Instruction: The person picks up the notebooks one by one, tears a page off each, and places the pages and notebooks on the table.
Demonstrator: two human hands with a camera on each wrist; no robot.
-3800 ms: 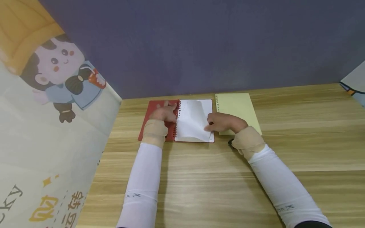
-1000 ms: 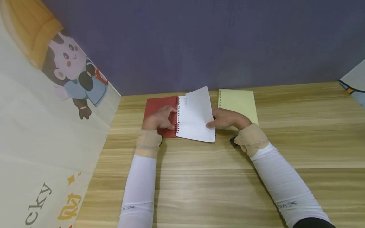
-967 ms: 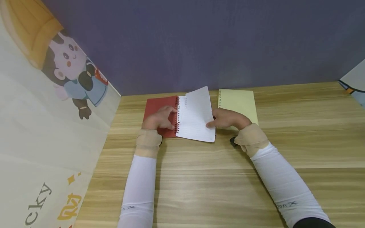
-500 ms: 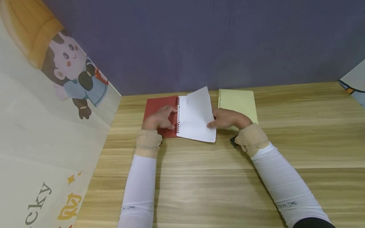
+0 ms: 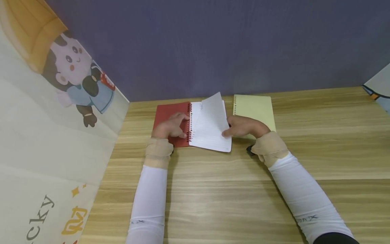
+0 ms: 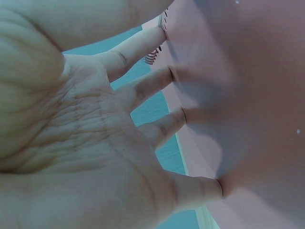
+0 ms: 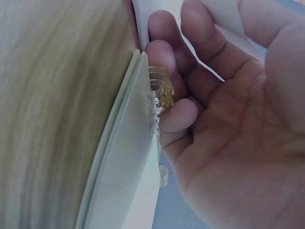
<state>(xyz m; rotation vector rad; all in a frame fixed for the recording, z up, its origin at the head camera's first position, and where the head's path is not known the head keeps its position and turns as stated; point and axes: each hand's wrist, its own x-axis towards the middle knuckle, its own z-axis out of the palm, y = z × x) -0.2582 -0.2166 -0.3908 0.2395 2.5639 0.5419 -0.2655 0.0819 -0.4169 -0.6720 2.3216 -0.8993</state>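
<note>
A spiral notebook lies open, its red cover folded out left and its white pages on the right. One loose-angled white sheet tilts across the pages; its punched upper-left edge stands away from the red spiral, while its lower end lies near the coil. My left hand rests on the red cover beside the coil, fingers spread with fingertips touching it in the left wrist view. My right hand pinches the sheet's right edge between thumb and fingers. In the right wrist view its other fingers are by a clear coil.
A pale yellow spiral notebook lies right of the red one, partly under my right hand. Behind the wooden table rises a dark blue panel. A printed wall borders the left side.
The sheet, earlier flatter and aligned with the notebook, has swung up at the top and its upper-left edge has drawn away from the coil. Lately it shifts slightly right with my right hand.
</note>
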